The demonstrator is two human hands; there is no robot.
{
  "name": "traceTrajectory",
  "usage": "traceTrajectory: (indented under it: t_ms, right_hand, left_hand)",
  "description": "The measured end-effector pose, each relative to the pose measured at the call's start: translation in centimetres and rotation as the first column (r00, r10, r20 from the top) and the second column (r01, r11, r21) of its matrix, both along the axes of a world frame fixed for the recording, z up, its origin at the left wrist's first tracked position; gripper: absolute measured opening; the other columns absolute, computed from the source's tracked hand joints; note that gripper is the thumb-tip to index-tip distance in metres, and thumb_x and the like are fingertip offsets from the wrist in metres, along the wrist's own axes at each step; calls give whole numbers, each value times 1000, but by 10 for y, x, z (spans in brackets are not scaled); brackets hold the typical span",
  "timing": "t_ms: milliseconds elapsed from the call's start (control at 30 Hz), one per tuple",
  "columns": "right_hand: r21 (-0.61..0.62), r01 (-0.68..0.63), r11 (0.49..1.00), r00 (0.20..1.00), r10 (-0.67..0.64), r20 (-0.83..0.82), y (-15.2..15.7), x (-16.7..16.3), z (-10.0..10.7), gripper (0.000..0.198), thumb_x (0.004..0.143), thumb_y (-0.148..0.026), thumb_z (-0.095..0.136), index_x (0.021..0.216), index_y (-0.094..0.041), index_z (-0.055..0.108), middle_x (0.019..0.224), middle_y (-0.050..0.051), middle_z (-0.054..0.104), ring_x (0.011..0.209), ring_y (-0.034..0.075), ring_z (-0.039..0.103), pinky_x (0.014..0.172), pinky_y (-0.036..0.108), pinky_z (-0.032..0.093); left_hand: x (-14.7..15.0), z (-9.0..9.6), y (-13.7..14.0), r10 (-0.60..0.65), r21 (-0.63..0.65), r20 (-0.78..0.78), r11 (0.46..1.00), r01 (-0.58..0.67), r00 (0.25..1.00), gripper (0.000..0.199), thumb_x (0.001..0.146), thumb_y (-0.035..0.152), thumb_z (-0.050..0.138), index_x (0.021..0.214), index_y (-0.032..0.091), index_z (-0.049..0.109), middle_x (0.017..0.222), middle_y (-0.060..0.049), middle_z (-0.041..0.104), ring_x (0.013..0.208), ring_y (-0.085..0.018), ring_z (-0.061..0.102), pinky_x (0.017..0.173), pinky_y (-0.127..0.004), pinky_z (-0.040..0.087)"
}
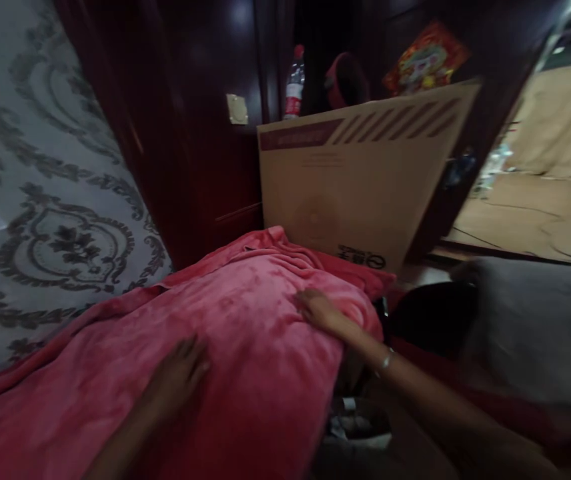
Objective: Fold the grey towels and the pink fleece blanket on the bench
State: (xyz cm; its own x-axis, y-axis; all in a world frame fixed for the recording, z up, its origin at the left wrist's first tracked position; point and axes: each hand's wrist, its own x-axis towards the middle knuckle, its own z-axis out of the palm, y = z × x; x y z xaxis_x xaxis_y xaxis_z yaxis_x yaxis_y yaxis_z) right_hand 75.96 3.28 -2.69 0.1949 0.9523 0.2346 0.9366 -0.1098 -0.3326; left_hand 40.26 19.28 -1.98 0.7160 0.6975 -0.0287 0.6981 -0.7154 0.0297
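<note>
A pink plush blanket (255, 347) is spread over a bed-like surface from the lower left to the middle, with folds bunched at its far end. My left hand (178, 373) lies palm down on the blanket, fingers stretched forward and slightly blurred. Farther ahead, near the blanket's right edge, my right hand (318, 308) rests on the fabric with its fingers extended. Neither hand shows anything in its grasp. A bracelet (386, 360) circles my right wrist.
A large cardboard box (345, 180) stands upright beyond the blanket, against dark red cabinetry (200, 133). A red-capped bottle (294, 87) shows above it. Patterned wallpaper (65, 220) borders the left. At right are a grey cloth-covered shape (540, 327) and a doorway; an open bag-like container (360, 447) sits below.
</note>
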Motion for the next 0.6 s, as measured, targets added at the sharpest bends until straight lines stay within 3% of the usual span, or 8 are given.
traceTrajectory:
  t_ms: [67, 133, 200, 267, 333, 433, 533, 600]
  right_hand:
    - [105, -14, 994, 985, 32, -169, -64, -22, -14, 52, 84, -34, 52, 135, -38, 64, 139, -1, 64, 131, 26, 56, 114, 44, 41]
    - [211, 62, 975, 892, 40, -449, -126, -37, -28, 43, 80, -43, 56, 120, -51, 68, 129, -11, 69, 124, 26, 63, 107, 47, 48]
    - [233, 243, 942, 691, 0, -723, -185, -42, -38, 29, 74, -53, 61, 100, -56, 72, 107, -14, 76, 104, 29, 72, 91, 52, 55]
    - [191, 464, 865, 469, -57, -881, -240, -42, -41, 23, 68, -61, 65, 84, -46, 73, 85, -8, 77, 82, 30, 75, 74, 50, 59]
    - [186, 683, 706, 357, -101, -929, -291, -39, -36, 33, 67, -66, 67, 76, -34, 69, 71, 0, 72, 68, 29, 71, 66, 46, 58]
    - [309, 888, 341, 400, -236, -886, -353, -37, -15, 37, 77, -63, 62, 80, -26, 62, 68, 3, 62, 64, 24, 64, 67, 41, 56]
    - [495, 869, -9, 429, -487, -761, -399, -32, 12, 38, 85, -56, 57, 106, -24, 59, 95, 7, 64, 87, 25, 66, 80, 42, 54]
    - [606, 787, -118, 381, -679, -627, -424, -21, 28, 49, 87, -53, 55, 125, -22, 54, 121, 14, 60, 112, 29, 60, 94, 46, 50]
  left_hand:
    - [-3, -22, -36, -118, 31, 24, 993, 117, 993, 61, 89, 43, 42, 145, 21, 56, 155, -8, 47, 146, -28, 40, 123, -47, 31]
    - [-9, -46, -61, -164, 87, 30, 983, 161, 986, 59, 86, 40, 44, 140, 22, 61, 154, -7, 49, 146, -31, 42, 121, -51, 32]
    - [-15, -65, -74, -168, 149, 38, 976, 160, 985, 58, 85, 37, 42, 136, 21, 65, 152, -8, 51, 144, -32, 43, 121, -53, 32]
    - [-16, -76, -81, -175, 200, 48, 966, 162, 983, 57, 83, 34, 41, 132, 22, 68, 148, -8, 56, 141, -31, 48, 121, -52, 33]
    - [-15, -78, -87, -202, 236, 59, 954, 183, 978, 57, 82, 33, 41, 130, 24, 69, 144, -7, 60, 136, -30, 54, 120, -51, 35]
    - [-11, -73, -94, -244, 283, 99, 936, 208, 965, 59, 83, 34, 37, 131, 21, 68, 142, -7, 62, 135, -31, 54, 119, -51, 36]
    - [-10, -74, -94, -255, 329, 150, 924, 195, 955, 59, 83, 35, 35, 129, 18, 68, 139, -9, 64, 134, -30, 55, 120, -48, 35]
    - [-10, -80, -88, -273, 351, 186, 916, 196, 944, 57, 82, 36, 36, 126, 20, 69, 137, -9, 66, 132, -29, 57, 120, -46, 35]
